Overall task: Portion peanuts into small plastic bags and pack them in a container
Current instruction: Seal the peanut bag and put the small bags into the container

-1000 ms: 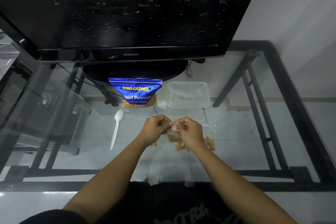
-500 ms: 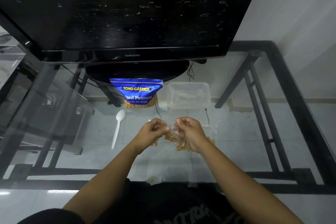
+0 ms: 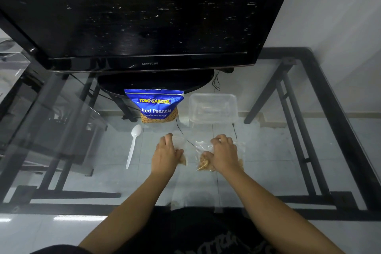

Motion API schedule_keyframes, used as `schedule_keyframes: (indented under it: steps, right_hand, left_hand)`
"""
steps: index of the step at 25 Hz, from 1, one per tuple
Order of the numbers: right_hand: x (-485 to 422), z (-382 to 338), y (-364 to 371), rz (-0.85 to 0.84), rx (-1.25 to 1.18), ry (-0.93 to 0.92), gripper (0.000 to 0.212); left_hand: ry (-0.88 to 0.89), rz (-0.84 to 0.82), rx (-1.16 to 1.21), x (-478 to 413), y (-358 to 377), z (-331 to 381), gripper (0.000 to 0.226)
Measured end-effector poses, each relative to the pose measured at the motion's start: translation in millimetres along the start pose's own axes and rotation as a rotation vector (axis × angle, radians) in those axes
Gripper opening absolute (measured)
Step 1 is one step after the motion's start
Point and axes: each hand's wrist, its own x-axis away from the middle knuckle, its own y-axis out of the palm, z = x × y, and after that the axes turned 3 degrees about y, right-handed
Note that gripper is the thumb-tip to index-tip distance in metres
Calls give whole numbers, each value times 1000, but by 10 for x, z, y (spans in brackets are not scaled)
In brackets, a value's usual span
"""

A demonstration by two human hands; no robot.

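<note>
Left hand (image 3: 167,153) curled on small peanut bag (image 3: 182,160); right hand (image 3: 224,153) grips second bag (image 3: 203,163). Check seals, lift without crushing, lay both flat in clear container (image 3: 213,119).

I see the television (image 3: 144,16) standing at the rear of the table (image 3: 268,150). Before its base, the peanut pouch (image 3: 154,107) stands left of the container (image 3: 213,107), the two close but apart. The spoon (image 3: 133,146) lies before and left of the pouch. Nearest me, right of the spoon, my left hand (image 3: 166,154) covers the left bag (image 3: 183,160) and my right hand (image 3: 224,154) covers the right bag (image 3: 203,161), the bags apart.
</note>
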Motion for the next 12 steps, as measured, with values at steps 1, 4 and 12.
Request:
schedule_keyframes:
  steps: [1,4,12]
  right_hand:
    - [-7,12,-2,12,-19,-6,41]
    - [13,18,2,69,-242,-52,19]
    - [98,29,-50,-63,-1057,125,7]
  left_hand:
    - [11,29,-24,1,3,14,57]
    - [165,79,69,-11,61,89,50]
    - [70,-210,676,-44,103,267,24]
